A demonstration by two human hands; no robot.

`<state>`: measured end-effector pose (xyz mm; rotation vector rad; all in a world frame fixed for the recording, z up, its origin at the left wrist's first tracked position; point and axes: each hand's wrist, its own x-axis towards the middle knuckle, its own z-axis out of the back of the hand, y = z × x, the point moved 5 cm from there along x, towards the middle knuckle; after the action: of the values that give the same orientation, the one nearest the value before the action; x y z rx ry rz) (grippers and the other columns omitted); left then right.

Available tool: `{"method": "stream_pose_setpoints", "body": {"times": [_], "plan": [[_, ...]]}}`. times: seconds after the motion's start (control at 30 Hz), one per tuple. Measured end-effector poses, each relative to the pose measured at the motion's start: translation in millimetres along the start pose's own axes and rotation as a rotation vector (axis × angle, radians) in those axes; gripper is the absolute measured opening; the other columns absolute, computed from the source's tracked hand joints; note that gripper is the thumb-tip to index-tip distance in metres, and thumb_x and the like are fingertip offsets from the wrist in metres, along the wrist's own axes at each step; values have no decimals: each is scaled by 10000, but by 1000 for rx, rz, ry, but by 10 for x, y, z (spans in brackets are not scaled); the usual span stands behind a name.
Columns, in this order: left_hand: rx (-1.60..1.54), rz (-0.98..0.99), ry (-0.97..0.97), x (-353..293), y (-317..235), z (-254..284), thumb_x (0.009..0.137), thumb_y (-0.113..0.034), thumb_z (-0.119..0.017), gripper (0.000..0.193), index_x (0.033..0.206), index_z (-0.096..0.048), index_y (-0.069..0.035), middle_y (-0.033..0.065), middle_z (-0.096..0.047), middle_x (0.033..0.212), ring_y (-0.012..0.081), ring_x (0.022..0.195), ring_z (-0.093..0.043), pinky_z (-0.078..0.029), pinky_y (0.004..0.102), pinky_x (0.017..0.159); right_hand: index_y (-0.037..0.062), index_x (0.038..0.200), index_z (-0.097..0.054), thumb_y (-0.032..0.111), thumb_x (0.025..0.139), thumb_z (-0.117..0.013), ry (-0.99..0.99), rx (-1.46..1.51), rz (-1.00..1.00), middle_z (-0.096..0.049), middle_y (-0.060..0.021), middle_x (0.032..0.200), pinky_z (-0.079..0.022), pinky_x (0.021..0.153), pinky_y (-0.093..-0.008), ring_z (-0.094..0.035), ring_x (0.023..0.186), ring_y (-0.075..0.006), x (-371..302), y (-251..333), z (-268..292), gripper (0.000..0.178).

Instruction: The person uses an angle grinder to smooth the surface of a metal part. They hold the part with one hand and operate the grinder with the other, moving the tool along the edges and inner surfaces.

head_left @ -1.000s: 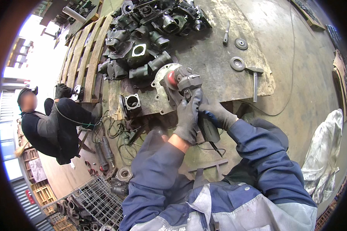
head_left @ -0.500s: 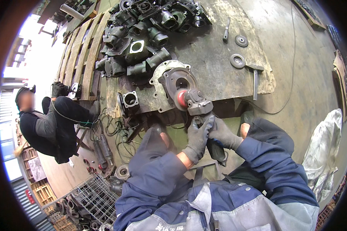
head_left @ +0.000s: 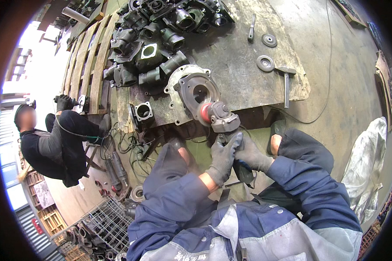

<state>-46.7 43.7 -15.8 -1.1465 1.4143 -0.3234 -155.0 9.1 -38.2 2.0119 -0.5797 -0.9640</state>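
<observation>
Both my hands wear grey gloves and are wrapped round one angle grinder [head_left: 225,118]. My left hand [head_left: 222,157] grips it just behind the metal gear head, and my right hand [head_left: 255,156] closes on the body from the right. The grinder's red-backed disc [head_left: 205,112] is against or very near the lower right rim of a round metal housing [head_left: 189,92]; actual contact cannot be made out. This housing has a wide central opening and lies over a paler flanged plate [head_left: 175,103] at the near edge of the worktop.
Dark castings [head_left: 161,41] are heaped on the worktop [head_left: 235,74]. A square-flanged casting [head_left: 143,112] stands at its near edge. A hammer [head_left: 286,89] and spare discs [head_left: 265,63] lie right. Cables [head_left: 126,141] tangle on the floor. Left, a co-worker [head_left: 56,143] sits by a pallet [head_left: 89,61].
The whole view has shifted slightly, so the worktop and castings sit a little further left. Both hands keep their hold on the grinder, its disc still at the housing's rim.
</observation>
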Motion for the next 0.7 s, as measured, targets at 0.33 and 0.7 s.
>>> {"method": "stream_pose_setpoints", "body": {"times": [0.33,0.7], "plan": [[-77,53,-13,49,-67,0,946,-173,-830,326,1203,-699,-21,19,-738,1092,98,957,-655,-534,283,883,21,1200,-573,-69,848,-659,-91,4,-88,-656,-33,1126,-521,945,-312,-615,1076,-123,28,-14,-19,374],[-15,118,0,80,119,-54,985,-194,-758,321,1262,-692,-44,5,-724,1147,93,1022,-642,-508,285,915,16,1287,-560,-59,839,-652,-94,67,-71,-660,-42,1165,-528,975,-326,-631,1094,-141,-61,-155,57,463]]}}
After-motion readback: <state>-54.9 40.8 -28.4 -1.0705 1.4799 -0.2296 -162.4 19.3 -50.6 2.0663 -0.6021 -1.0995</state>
